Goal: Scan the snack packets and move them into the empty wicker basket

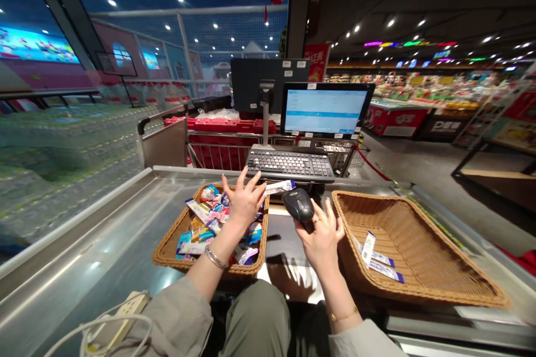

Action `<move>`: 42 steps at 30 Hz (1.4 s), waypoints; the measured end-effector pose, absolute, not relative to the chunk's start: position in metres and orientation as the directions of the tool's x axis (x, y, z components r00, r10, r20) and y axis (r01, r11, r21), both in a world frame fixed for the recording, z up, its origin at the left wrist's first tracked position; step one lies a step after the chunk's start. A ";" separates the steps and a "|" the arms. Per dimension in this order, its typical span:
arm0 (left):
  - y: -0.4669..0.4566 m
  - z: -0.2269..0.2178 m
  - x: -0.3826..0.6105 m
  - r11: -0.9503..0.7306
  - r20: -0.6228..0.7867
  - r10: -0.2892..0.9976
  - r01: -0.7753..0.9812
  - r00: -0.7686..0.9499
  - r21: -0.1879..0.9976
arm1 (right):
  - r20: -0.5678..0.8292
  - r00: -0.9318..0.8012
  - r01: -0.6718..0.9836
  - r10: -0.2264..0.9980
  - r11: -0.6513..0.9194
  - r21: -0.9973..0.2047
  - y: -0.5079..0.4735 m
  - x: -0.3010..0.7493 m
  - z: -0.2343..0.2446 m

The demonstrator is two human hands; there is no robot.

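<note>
My left hand (245,202) is over the left wicker basket (167,240), with a slim white and purple stick packet (280,187) pinched at its right side. The other fingers are spread. A jumble of small wrapped snacks (205,212) in many colours fills that basket. My right hand (322,231) grips a black handheld barcode scanner (298,205), its head close to the packet. To the right, a second wicker basket (422,234) holds several similar stick packets (383,262), lying near its left wall.
Beyond the baskets stand a black keyboard (291,163) and a lit monitor (326,111). A second screen (268,83) shows its back. A power strip (125,312) with white cables lies at lower left on the metal counter (104,217). Shopping carts (221,153) are behind the counter.
</note>
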State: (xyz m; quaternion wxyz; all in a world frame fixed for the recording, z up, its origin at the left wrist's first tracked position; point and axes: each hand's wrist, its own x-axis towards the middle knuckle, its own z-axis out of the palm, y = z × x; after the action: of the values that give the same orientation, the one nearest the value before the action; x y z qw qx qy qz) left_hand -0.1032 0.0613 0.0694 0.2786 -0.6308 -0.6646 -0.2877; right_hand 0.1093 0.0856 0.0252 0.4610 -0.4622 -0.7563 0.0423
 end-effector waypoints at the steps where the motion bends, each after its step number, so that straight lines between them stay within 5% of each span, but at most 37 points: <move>1: 0.063 0.070 -0.099 0.026 0.733 0.679 0.999 -0.040 0.031 | 0.657 -0.138 0.667 0.741 0.560 -0.492 0.087 0.113 0.026; 26: 0.128 0.068 0.020 -0.310 0.731 0.624 0.946 0.276 -0.093 | 0.585 0.349 0.676 0.732 0.235 -0.698 0.120 0.234 0.032; 42: 0.162 0.055 0.087 -0.505 0.578 0.615 0.831 0.536 -0.234 | 0.522 0.558 0.622 0.646 0.091 -0.778 0.122 0.283 0.025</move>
State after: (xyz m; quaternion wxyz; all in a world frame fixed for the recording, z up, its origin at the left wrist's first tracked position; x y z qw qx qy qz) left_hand 0.0868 0.1623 0.0551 0.2498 -0.8401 -0.4304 -0.2160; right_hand 0.2835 0.1223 0.0251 0.5698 -0.6740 -0.4701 0.0105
